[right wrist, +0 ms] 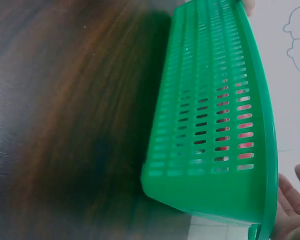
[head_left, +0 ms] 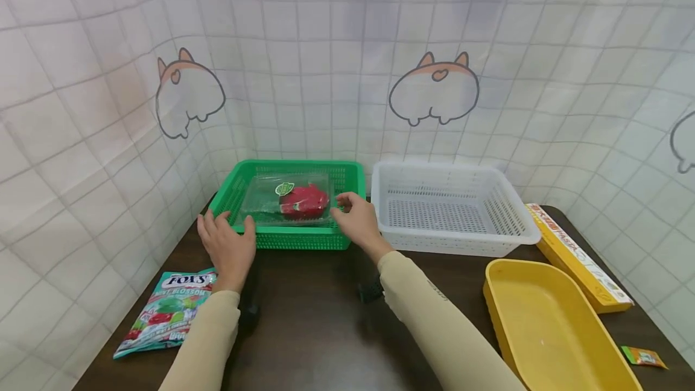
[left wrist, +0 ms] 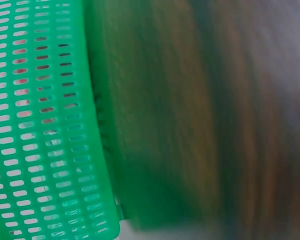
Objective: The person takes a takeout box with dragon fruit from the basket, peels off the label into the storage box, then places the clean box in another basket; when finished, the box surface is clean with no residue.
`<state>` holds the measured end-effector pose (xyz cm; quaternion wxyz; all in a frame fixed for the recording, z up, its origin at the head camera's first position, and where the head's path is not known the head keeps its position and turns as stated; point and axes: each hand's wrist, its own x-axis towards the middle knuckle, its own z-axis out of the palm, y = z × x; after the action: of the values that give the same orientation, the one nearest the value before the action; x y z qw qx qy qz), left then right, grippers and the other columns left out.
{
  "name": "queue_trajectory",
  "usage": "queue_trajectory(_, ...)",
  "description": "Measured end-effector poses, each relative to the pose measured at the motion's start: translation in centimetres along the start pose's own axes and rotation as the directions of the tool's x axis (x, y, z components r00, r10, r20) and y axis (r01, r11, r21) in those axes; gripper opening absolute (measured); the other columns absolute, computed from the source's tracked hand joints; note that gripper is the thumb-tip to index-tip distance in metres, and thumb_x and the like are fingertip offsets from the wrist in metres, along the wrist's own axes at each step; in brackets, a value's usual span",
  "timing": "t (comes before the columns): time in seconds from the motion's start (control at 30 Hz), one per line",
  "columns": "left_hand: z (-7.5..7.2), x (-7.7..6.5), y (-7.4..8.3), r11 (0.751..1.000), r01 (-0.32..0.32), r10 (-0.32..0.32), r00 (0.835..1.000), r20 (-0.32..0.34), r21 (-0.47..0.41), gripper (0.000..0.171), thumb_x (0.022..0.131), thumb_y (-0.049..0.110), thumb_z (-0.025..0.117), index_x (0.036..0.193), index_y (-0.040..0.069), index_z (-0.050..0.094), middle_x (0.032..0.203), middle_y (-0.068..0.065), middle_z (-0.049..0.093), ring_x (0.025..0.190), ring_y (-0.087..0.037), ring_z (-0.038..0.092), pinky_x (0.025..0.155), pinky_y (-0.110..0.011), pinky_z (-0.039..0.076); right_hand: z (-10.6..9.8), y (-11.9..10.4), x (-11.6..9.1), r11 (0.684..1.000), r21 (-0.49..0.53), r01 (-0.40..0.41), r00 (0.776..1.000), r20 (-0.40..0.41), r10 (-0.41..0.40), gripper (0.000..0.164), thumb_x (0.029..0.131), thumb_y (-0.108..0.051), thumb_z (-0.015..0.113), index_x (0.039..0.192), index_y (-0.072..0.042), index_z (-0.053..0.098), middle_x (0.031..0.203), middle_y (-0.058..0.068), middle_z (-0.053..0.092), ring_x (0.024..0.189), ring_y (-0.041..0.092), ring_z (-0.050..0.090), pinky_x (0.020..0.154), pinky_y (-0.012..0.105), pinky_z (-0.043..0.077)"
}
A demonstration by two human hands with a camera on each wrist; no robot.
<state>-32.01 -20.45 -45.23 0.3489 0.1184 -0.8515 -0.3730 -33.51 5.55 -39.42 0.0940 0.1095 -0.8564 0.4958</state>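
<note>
A green perforated basket (head_left: 303, 240) stands at the back left of the dark table. Inside it lies a clear plastic box (head_left: 259, 196) with a green label, holding a red fruit (head_left: 305, 202) like a dragon fruit. My left hand (head_left: 229, 252) is at the basket's front left corner, fingers spread and thumb by the front rim. At the right end, my right hand (head_left: 359, 221) has its thumb and fingers apart beside the box. The right wrist view shows the basket's side (right wrist: 210, 115) with loosely bent fingers (right wrist: 290, 194) beyond its rim.
A white basket (head_left: 456, 243) stands right of the green one. Farther right are a yellow tray (head_left: 554, 330), a long yellow carton (head_left: 578, 258) and a small wrapped sweet (head_left: 644, 356). A candy bag (head_left: 168, 312) lies by my left forearm. Patterned white cloth (head_left: 304, 77) hangs behind.
</note>
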Motion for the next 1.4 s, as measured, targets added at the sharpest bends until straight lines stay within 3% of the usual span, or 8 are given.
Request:
queue_trajectory(0.27, 0.6, -0.9, 0.4, 0.994, 0.06, -0.067, 0.995, -0.081, -0.088, 0.046, 0.093, 0.03, 0.059, 0.124, -0.004, 0.052, 0.156, -0.02, 0.023, 0.148, -0.032, -0.003, 0.118, -0.05, 0.008, 0.6, -0.5, 1.7, 0.991, -0.023, -0.134, 0.989, 0.055, 0.135, 0.046, 0.095, -0.032, 0.063, 0.131, -0.005, 0.056, 0.126, 0.013, 0.061, 0.114, 0.027, 0.058, 0.091, 0.043, 0.05)
queue_trajectory(0.47, 1.3, -0.6, 1.0, 0.988, 0.085, -0.1, 0.988, -0.12, -0.127, 0.036, 0.088, 0.015, 0.056, 0.118, -0.004, 0.054, 0.154, -0.02, 0.026, 0.147, -0.03, -0.003, 0.117, -0.048, 0.017, 1.0, -1.2, 2.9, 0.964, -0.003, -0.266, 0.95, 0.171, 0.263, 0.064, 0.094, -0.038, 0.062, 0.144, -0.003, 0.044, 0.143, 0.015, 0.049, 0.123, 0.03, 0.052, 0.097, 0.047, 0.046)
queue_trajectory(0.63, 1.7, -0.6, 1.0, 0.98, 0.104, -0.123, 0.986, -0.11, -0.168, 0.036, 0.089, 0.017, 0.056, 0.119, -0.003, 0.054, 0.156, -0.016, 0.024, 0.148, -0.026, -0.006, 0.108, -0.05, 0.035, 1.3, -1.1, 3.5, 0.942, -0.048, -0.332, 0.926, 0.175, 0.335, 0.069, 0.094, -0.04, 0.062, 0.147, -0.003, 0.039, 0.15, 0.014, 0.041, 0.131, 0.031, 0.044, 0.101, 0.048, 0.043)
queue_trajectory(0.77, 1.8, -0.7, 0.8, 0.977, 0.095, -0.124, 0.982, -0.143, -0.19, 0.033, 0.089, 0.015, 0.058, 0.117, -0.002, 0.054, 0.156, -0.015, 0.024, 0.148, -0.024, -0.006, 0.108, -0.05, 0.035, 1.7, -1.2, 3.8, 0.935, -0.072, -0.346, 0.916, 0.187, 0.354, 0.071, 0.094, -0.042, 0.061, 0.148, -0.002, 0.038, 0.15, 0.015, 0.041, 0.132, 0.032, 0.044, 0.101, 0.047, 0.044)
queue_trajectory(1.1, 1.8, -0.4, 0.9, 0.973, 0.06, -0.1, 0.98, -0.173, -0.223, 0.034, 0.086, 0.009, 0.058, 0.117, -0.004, 0.053, 0.15, -0.021, 0.028, 0.147, -0.029, -0.005, 0.116, -0.046, 0.022, 2.3, -1.2, 4.1, 0.92, -0.045, -0.39, 0.903, 0.179, 0.392, 0.069, 0.095, -0.041, 0.06, 0.146, 0.0, 0.039, 0.144, 0.016, 0.045, 0.098, 0.028, 0.065, 0.089, 0.043, 0.051)
queue_trajectory(1.23, 1.8, -0.3, 0.7, 0.974, 0.065, -0.106, 0.978, -0.179, -0.217, 0.034, 0.087, 0.009, 0.058, 0.118, -0.003, 0.053, 0.15, -0.02, 0.028, 0.147, -0.028, -0.005, 0.116, -0.046, 0.023, 2.3, -1.4, 4.3, 0.897, 0.053, -0.438, 0.881, 0.223, 0.417, 0.044, 0.094, -0.039, 0.063, 0.112, 0.001, 0.057, 0.103, 0.011, 0.061, 0.074, 0.022, 0.065, 0.092, 0.042, 0.051)
queue_trajectory(1.33, 1.9, -0.4, 0.9, 0.972, 0.066, -0.108, 0.977, -0.181, -0.224, 0.033, 0.087, 0.008, 0.058, 0.117, -0.003, 0.053, 0.15, -0.019, 0.028, 0.147, -0.028, -0.005, 0.114, -0.047, 0.026, 2.2, -1.2, 4.4, 0.875, 0.13, -0.466, 0.87, 0.249, 0.427, 0.037, 0.093, -0.037, 0.064, 0.077, -0.009, 0.048, 0.069, 0.003, 0.044, 0.055, 0.014, 0.044, 0.091, 0.041, 0.052)
queue_trajectory(1.4, 2.1, -0.4, 1.0, 0.97, 0.063, -0.106, 0.978, -0.177, -0.234, 0.032, 0.087, 0.008, 0.058, 0.116, -0.004, 0.053, 0.151, -0.019, 0.028, 0.147, -0.028, -0.005, 0.114, -0.047, 0.026, 2.2, -1.0, 4.5, 0.86, 0.18, -0.477, 0.867, 0.257, 0.427, 0.037, 0.093, -0.036, 0.066, 0.076, -0.01, 0.046, 0.07, 0.002, 0.041, 0.056, 0.016, 0.036, 0.091, 0.042, 0.052)
